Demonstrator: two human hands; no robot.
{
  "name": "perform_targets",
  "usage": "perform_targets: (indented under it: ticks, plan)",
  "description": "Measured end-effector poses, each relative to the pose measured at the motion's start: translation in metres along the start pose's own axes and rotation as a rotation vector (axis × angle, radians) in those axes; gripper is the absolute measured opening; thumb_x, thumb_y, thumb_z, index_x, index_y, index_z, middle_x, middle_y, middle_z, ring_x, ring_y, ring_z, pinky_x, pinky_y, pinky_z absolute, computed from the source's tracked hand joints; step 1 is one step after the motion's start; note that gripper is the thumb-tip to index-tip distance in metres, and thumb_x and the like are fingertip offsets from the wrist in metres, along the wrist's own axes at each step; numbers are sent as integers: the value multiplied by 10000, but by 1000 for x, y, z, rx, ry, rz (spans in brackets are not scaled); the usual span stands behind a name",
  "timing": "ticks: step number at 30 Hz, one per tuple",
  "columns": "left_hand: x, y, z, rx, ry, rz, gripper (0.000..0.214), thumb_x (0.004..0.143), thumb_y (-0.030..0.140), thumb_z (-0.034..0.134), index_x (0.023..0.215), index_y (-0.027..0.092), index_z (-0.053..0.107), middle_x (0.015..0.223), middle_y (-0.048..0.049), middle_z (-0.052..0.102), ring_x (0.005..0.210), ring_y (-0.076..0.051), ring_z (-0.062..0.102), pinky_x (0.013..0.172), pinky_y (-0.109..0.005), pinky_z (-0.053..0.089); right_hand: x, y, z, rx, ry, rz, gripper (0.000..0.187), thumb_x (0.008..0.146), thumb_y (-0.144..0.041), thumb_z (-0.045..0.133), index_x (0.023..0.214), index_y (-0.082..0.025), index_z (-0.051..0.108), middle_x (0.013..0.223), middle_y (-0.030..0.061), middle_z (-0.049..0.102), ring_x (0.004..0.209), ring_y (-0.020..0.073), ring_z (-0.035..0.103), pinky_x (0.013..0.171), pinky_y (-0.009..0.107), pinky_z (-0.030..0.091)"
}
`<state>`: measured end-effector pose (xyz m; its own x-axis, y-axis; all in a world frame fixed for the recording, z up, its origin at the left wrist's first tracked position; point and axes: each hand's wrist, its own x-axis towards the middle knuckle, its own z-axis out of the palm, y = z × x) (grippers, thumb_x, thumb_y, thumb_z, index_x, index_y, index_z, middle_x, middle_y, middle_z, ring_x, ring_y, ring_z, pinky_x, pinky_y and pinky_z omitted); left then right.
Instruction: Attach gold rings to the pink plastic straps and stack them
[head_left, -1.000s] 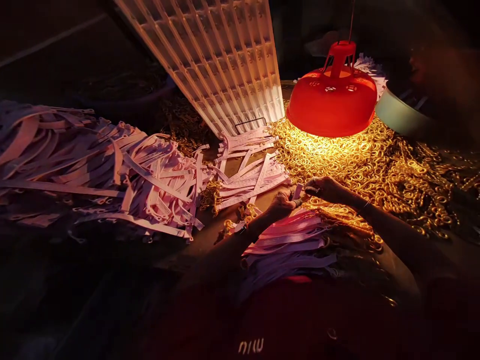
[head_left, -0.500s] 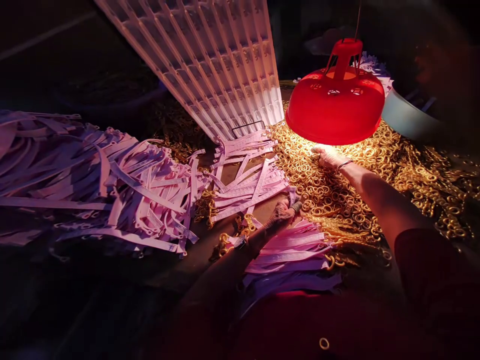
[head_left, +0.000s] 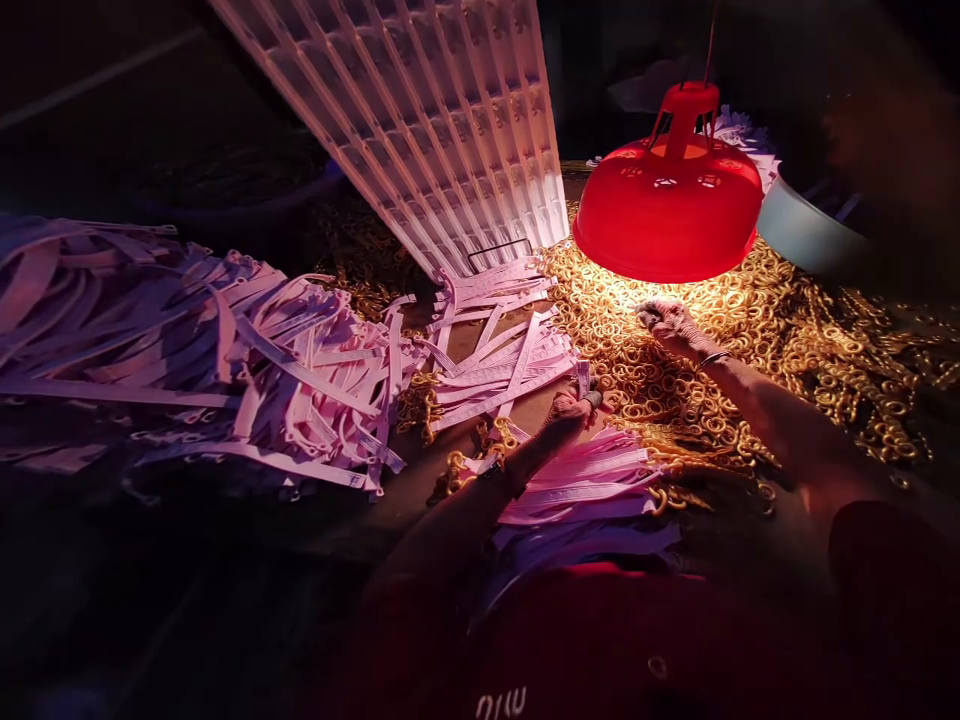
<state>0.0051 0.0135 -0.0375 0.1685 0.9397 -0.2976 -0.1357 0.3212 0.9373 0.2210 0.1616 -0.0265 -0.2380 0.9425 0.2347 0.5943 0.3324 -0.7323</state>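
Note:
My left hand (head_left: 573,410) is closed on a pink strap (head_left: 583,374), whose end sticks up above the fingers. Grey wraps show on a finger of this hand. Below it lies a bundle of pink straps (head_left: 592,480) with gold rings at the right ends. My right hand (head_left: 673,330) is over a heap of gold rings (head_left: 630,350), under the lamp. Its fingers are pinched together, with a dark covering at the tip; whatever they hold is too small to make out.
A red lamp (head_left: 667,215) hangs low just beyond my right hand. A ribbed translucent panel (head_left: 450,130) slants up behind more pink straps (head_left: 517,365). To the left is a large pile of pink straps (head_left: 285,370). A pale blue basin (head_left: 810,225) stands at right.
My right hand has drawn back a little from under the lamp, toward me and to the right, its fingers now more curled. My left hand stays in about the same place, holding the strap.

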Motion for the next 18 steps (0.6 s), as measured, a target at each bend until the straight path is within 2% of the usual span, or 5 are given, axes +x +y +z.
perform_targets:
  ticks: [3,7,10,13,18]
  plan:
    - [-2,12,6,-20,-1,54,347,762,453,739,858,143,615,565,6,629,390,-45,345,409,-207,214,-39,-19,4,78,24,19,302,871,-479,521,815,-189,583,724,29,582,652,145,484,630,305,428]
    - [-2,19,17,30,22,127,302,812,426,711,787,147,597,581,9,631,411,-46,350,426,-216,237,-75,-47,16,126,44,49,375,890,-565,534,772,-209,520,689,23,559,630,141,501,606,296,435]
    - [0,17,23,38,77,173,195,834,307,672,751,150,589,547,34,577,425,-50,352,443,-220,243,-87,-64,24,157,48,94,375,892,-540,550,719,-221,458,652,19,530,628,148,532,582,289,426]
    - [2,11,26,6,123,136,110,822,170,602,725,165,551,497,59,500,418,-57,330,447,-227,225,-92,-75,29,240,15,150,354,897,-531,549,759,-219,455,659,14,536,602,138,539,560,275,419]
    - [8,3,23,31,188,77,146,775,133,598,665,171,510,475,63,446,428,-57,345,460,-225,245,-96,-77,35,355,-25,203,496,875,-705,506,798,-216,467,624,-2,536,505,107,459,491,257,381]
